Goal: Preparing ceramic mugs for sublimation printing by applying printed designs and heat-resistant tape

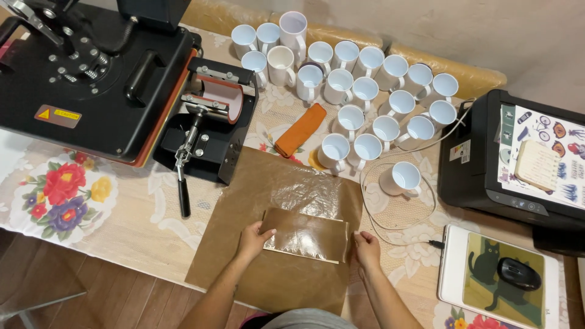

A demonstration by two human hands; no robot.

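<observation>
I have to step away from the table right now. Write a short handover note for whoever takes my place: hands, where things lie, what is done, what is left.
Left hand: fingers on the left edge of the small brown sheet, pressing it down.
Right hand: at the same sheet's right edge, touching it.
The small sheet lies on top of the large brown sheet, spread flat on the table.
Done: both sheets are laid out; the white mugs stand grouped behind them, one mug apart to the right.
Left: the mug press holds no mug; the orange cloth lies untouched.
</observation>
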